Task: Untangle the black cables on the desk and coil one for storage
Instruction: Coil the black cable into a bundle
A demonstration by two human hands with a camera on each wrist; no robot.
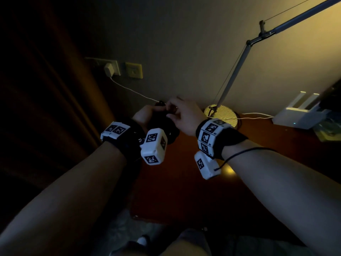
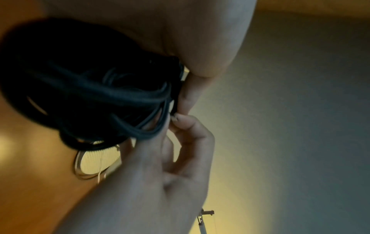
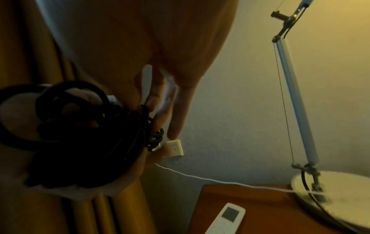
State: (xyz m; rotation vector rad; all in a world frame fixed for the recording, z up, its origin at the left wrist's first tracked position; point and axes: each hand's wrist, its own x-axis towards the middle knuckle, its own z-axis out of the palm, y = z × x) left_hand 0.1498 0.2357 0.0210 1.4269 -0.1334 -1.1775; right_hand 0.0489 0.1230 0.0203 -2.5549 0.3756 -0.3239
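Note:
A bundle of black cables (image 1: 162,124) hangs in the air above the desk's left end, looped and coiled. My left hand (image 1: 145,115) grips the bundle (image 2: 96,95) from the left, fingers curled round it. From the right, my right hand (image 1: 177,113) meets it, its thumb and fingertips (image 2: 180,120) pinching a strand at the bundle's top edge. The right wrist view shows the dark bundle (image 3: 84,139) cradled in the left palm, with the right hand's fingers (image 3: 160,110) at its upper right.
A reddish wooden desk (image 1: 203,191) lies below. A lamp base (image 1: 221,115) with its slanted arm (image 1: 234,74) stands behind the hands. A white charger (image 1: 109,70) in a wall socket trails a white cord. A white remote (image 3: 226,220), a white router (image 1: 299,115), and a curtain (image 1: 46,89) at left.

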